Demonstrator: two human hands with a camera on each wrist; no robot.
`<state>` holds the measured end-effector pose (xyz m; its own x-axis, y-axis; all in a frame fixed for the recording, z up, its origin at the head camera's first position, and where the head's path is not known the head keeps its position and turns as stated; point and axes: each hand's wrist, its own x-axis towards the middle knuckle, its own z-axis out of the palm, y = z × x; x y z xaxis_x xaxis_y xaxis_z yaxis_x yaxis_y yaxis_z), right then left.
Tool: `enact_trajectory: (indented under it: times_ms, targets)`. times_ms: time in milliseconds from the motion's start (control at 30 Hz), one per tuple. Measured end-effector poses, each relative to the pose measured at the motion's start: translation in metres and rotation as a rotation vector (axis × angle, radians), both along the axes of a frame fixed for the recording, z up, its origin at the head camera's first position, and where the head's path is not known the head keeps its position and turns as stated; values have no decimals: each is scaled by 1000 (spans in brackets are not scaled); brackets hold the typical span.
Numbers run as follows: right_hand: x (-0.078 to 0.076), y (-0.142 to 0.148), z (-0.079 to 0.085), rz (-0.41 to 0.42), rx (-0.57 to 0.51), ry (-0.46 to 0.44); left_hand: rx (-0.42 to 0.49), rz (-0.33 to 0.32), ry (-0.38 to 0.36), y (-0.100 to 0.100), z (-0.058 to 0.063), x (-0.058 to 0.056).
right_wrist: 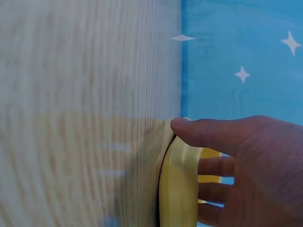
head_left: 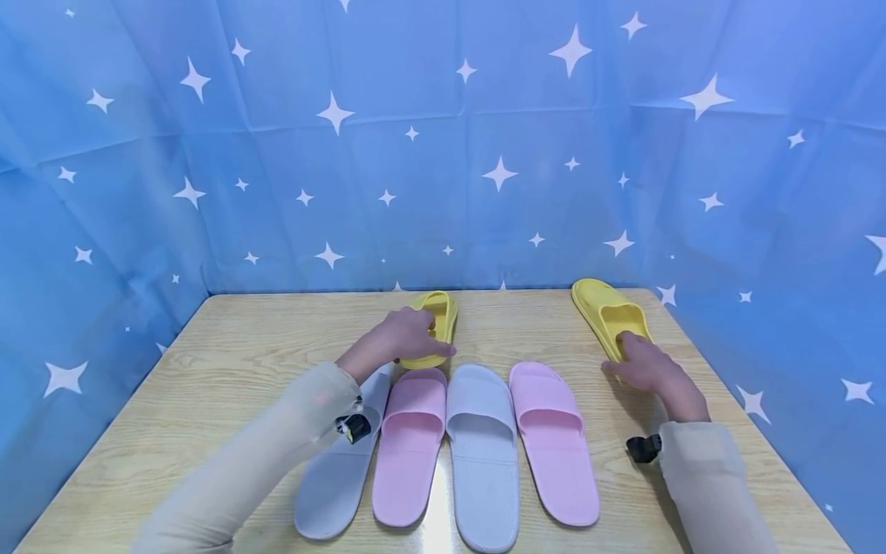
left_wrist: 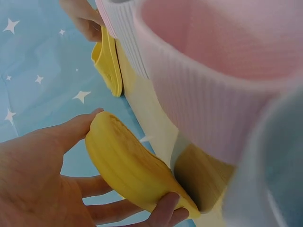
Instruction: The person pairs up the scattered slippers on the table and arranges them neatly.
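Note:
My left hand [head_left: 404, 335] grips a yellow slipper [head_left: 447, 317] behind the row of other slippers. In the left wrist view, thumb and fingers wrap around the end of that slipper [left_wrist: 128, 163], which is tilted above the wood. Over at the right, my right hand [head_left: 647, 365] holds the near end of a second yellow slipper [head_left: 597, 298], its toe pointing to the table's back edge. The right wrist view has the thumb on one side of this slipper [right_wrist: 178, 189] and the fingers on the other.
Side by side at the front lie a grey-blue slipper [head_left: 334, 481], a pink slipper [head_left: 404, 477], another grey-blue slipper [head_left: 486, 485] and another pink slipper [head_left: 559, 477], toes away from me. The wooden table [head_left: 228, 369] ends at a blue star-patterned curtain [head_left: 429, 177].

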<state>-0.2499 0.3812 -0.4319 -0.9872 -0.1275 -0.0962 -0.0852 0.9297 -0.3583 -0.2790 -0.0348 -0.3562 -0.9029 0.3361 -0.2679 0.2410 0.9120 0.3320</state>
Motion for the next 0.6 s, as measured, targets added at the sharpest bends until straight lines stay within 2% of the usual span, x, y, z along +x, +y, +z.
enact_trajectory:
  times_ms: [367, 600]
  targets:
    - [2, -4, 4, -18, 6, -25, 34, -45, -7, 33, 1, 0]
    - [3, -6, 6, -15, 6, -23, 11, -71, 13, 52, -3, 1]
